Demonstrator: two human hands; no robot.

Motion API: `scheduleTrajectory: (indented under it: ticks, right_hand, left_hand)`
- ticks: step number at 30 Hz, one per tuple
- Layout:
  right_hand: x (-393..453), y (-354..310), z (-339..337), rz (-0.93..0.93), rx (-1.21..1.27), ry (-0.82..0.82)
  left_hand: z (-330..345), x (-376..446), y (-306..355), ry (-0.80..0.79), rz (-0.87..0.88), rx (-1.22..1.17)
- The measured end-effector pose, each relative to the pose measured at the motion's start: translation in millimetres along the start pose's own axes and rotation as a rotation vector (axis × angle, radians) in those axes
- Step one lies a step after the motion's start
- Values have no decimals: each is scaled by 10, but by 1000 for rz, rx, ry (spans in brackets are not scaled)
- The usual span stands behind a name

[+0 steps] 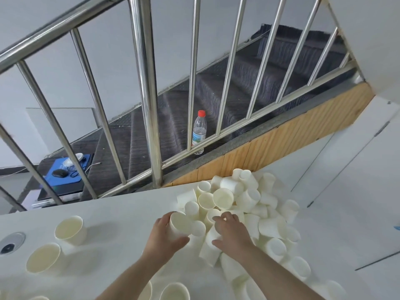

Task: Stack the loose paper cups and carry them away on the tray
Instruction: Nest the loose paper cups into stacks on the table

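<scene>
Two hands at the cup pile, left hand clasping a cup, right hand fingers spread, fingertips hidden.

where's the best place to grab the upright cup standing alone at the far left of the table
Grip the upright cup round its side wall just below the rim, coming from the right, where the hands are. It stands mouth-up and apart from its neighbours, so fingers and thumb can wrap the tapered wall freely.

cups cropped below, bottle label unreadable
</scene>
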State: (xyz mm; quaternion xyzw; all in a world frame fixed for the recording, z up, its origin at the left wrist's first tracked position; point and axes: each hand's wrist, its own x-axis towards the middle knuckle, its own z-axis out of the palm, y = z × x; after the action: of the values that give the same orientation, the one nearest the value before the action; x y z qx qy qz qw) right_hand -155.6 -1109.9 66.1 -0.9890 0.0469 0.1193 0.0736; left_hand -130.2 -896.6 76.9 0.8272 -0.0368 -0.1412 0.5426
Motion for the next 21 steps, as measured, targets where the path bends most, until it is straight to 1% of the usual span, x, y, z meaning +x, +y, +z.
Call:
scheduleTrajectory:
  ticks: [3,8,11,13,15,16,18,20,21]
  right_hand:
    - [11,-9,60,-6,2,-27]
    - [43,43,76,26,106,-20]
    - [8,58,-18,49,206,19]
    - [-33,49,-125,80,361,103]
    - [-84,-1,-232,131,600,210]
    - [-107,-41,-271,157,742,228]
    - [-139,-150,-292,165,963,155]
    - [-172,-246,-248,132,1034,56]
    - [-184,-276,-221,120,1042,34]
  left_hand:
    - [15,5,-139,-35,-36,108]
    - [56,-27,-186,-69,-54,215]
    - [88,-50,-188,-72,-72,284]
    - [100,-60,-183,-81,-77,318]
    - [109,-69,-170,-94,-82,330]
    - [120,-72,-161,-101,-81,326]
    - [146,-81,-151,-115,-71,296]
    - [170,-82,-153,-118,-50,249]
    - [172,-83,-156,-117,-34,243]
